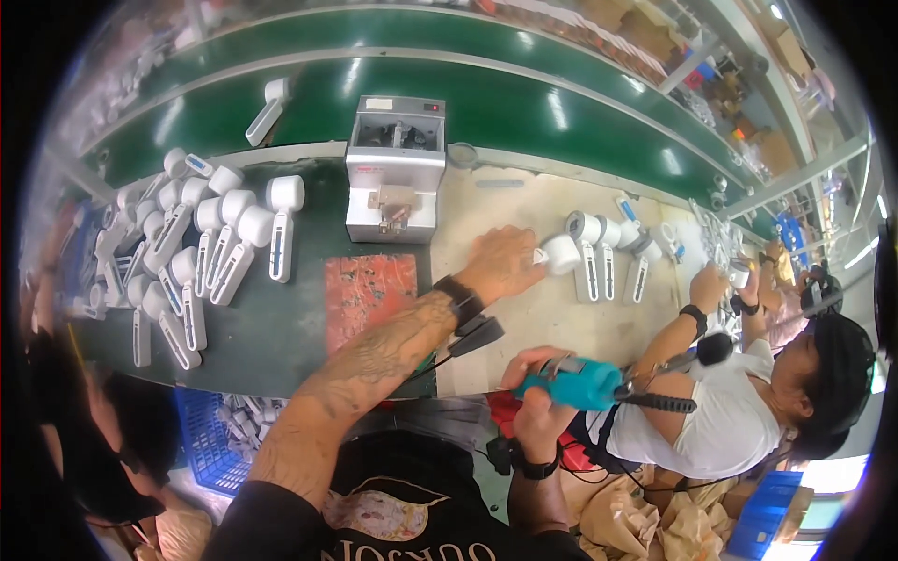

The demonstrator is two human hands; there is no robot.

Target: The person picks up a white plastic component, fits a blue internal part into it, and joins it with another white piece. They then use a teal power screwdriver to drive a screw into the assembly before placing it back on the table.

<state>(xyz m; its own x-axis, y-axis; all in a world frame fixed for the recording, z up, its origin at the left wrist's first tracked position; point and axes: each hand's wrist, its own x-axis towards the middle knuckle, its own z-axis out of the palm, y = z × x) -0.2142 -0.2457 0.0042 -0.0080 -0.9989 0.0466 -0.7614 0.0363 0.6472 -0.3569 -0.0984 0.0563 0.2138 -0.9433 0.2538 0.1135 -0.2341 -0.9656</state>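
My left hand reaches over the beige part of the bench, its fingers closed on the round head of a white scoop-shaped piece; the piece's handle is hidden. Nearer to me, my right hand is wrapped round a teal electric screwdriver, whose dark end points right. Just beyond the left hand's piece, several similar white pieces with cup-like heads and flat slotted handles lie together. Left of my forearm lies a worn red mat.
A grey-white machine stands at the bench's back. Many white scoop-shaped pieces crowd the left; one lies on the green conveyor. A blue crate sits below the bench. At right, a co-worker handles a white piece.
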